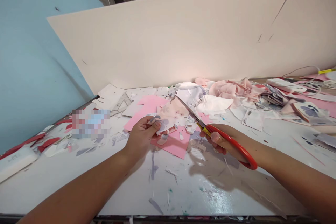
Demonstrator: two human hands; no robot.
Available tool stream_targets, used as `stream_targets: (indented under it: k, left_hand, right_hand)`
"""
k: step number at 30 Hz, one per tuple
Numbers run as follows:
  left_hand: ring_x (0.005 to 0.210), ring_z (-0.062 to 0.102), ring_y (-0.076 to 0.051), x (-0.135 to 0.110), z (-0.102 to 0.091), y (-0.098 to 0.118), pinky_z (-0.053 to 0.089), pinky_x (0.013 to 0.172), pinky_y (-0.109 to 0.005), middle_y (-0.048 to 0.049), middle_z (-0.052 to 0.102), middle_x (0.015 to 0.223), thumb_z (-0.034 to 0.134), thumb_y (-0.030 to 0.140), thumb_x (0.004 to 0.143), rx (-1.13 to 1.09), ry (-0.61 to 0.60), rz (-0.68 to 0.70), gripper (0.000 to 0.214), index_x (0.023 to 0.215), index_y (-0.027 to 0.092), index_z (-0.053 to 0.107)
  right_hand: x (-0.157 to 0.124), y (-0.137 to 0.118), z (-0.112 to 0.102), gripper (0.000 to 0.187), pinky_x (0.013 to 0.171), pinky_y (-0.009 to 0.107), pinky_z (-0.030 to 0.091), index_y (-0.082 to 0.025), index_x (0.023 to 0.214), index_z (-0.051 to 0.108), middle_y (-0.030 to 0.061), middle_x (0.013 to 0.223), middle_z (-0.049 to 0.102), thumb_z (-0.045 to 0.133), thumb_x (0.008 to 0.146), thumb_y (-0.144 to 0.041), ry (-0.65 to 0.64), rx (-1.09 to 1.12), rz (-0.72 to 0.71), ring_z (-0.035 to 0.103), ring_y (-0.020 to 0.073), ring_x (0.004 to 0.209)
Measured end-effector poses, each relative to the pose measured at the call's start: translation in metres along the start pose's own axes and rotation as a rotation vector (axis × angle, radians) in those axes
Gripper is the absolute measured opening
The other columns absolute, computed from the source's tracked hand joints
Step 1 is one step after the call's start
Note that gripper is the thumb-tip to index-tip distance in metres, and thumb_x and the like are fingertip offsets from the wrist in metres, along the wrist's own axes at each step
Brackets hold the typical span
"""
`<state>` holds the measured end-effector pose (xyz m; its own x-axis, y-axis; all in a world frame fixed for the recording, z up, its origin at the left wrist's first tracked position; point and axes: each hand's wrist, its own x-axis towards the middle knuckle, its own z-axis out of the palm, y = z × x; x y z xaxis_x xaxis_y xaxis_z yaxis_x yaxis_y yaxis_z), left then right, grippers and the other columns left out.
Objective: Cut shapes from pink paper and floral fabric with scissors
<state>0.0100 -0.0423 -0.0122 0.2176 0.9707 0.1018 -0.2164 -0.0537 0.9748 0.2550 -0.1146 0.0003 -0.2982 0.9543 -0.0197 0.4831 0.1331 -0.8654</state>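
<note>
My left hand (143, 132) pinches a small cut-out piece with a grey-purple printed pattern (163, 123) between thumb and fingers, just above the tabletop. Whether it is cloth or paper I cannot tell. My right hand (219, 139) is wrapped round red-handled scissors (237, 143). Their blades (189, 111) point up and to the left, apart from the piece, and look closed or nearly so. Below and between the hands lie a pink sheet (177, 145) and several small scraps. Part of the piece is hidden by my left fingers.
Crumpled pink cloth (236, 89) and white pieces (215, 104) are heaped along the white partition (170, 42). A clear set square (122, 103) lies at the back left. Red scraps (48, 144) and a white box-like object (18, 161) are at far left; cables (319, 84) at right.
</note>
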Motion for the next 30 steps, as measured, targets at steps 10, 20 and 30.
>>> stream_targets:
  k: [10,20,30]
  left_hand:
    - [0.06,0.059,-0.011,0.0,-0.001,0.002,0.049,0.056,-0.026,0.0007,0.058,0.07,0.068,0.031,0.064,-0.003,-0.011,-0.025,0.023,0.081,0.018,0.059]
    - [0.059,0.057,-0.011,0.002,-0.004,0.008,0.05,0.057,-0.028,0.0016,0.054,0.065,0.067,0.026,0.065,-0.055,-0.064,-0.047,0.02,0.079,0.016,0.058]
    - [0.058,0.059,-0.015,0.001,-0.004,0.012,0.048,0.052,-0.028,0.0002,0.055,0.064,0.066,0.029,0.066,-0.012,-0.074,-0.062,0.019,0.078,0.016,0.058]
  right_hand:
    - [-0.003,-0.002,-0.001,0.055,0.047,0.023,0.029,-0.017,0.081,0.047,-0.0029,0.059,0.036,0.029,0.074,-0.069,-0.017,-0.007,-0.035,0.033,0.0095,0.05]
    - [-0.002,-0.003,-0.001,0.051,0.047,0.023,0.029,-0.016,0.079,0.048,-0.0034,0.058,0.037,0.036,0.075,-0.065,-0.005,0.018,0.02,0.034,0.0088,0.05]
    - [-0.002,-0.006,0.001,0.059,0.044,0.022,0.027,-0.016,0.077,0.048,-0.0046,0.054,0.033,0.033,0.07,-0.073,0.012,0.021,0.049,0.032,0.0084,0.046]
